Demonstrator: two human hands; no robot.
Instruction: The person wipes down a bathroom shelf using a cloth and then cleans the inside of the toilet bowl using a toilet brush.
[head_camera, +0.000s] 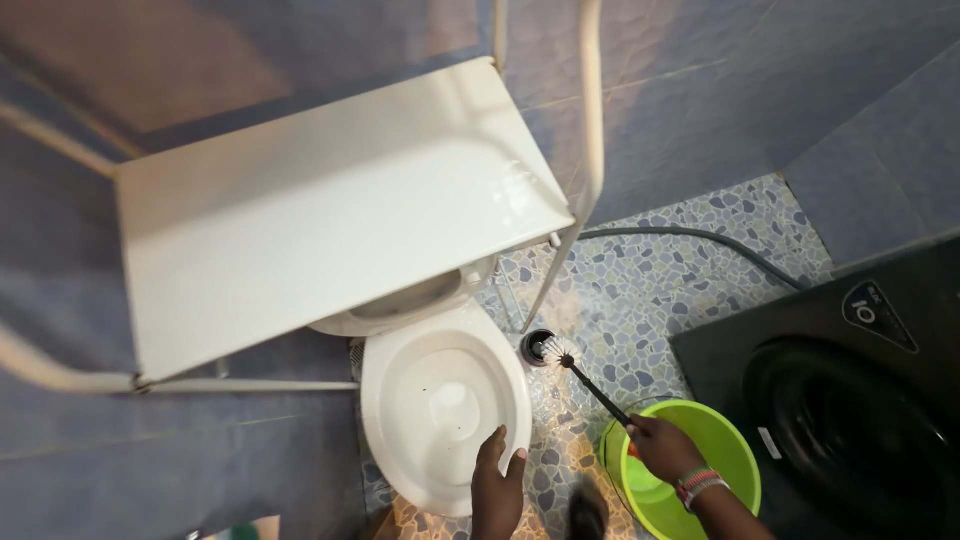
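1. Beside the toilet bowl's right flank, a toilet brush (590, 380) slants across the pebble-pattern floor (650, 290); its white bristle head sits at the mouth of a small dark round holder (533, 347), and its thin black handle runs down and right.
2. At the low end of that handle, the right hand (662, 447) closes its fingers around the grip, held over the near rim of a lime-green bucket (735, 470). A beaded band circles the wrist.
3. On the front right edge of the white toilet bowl (440, 410) rests the left hand (497, 490), fingers pressed together along the rim and thumb set apart on the outer side.
4. Between bowl and bucket lies only a narrow strip of floor, and a dark foot shape stands in it at the bottom edge of the view.
5. Over the cistern a white shelf (330, 210) on pale tube legs juts forward, its front edge overhanging the back of the bowl.
6. To the right, a dark front-loading washing machine (840, 400) closes that side, its corner just beside the bucket.
7. Behind it a grey hose (700, 238) curves along the foot of the blue tiled wall (720, 90); the widest bare floor lies there, between shelf leg and machine.
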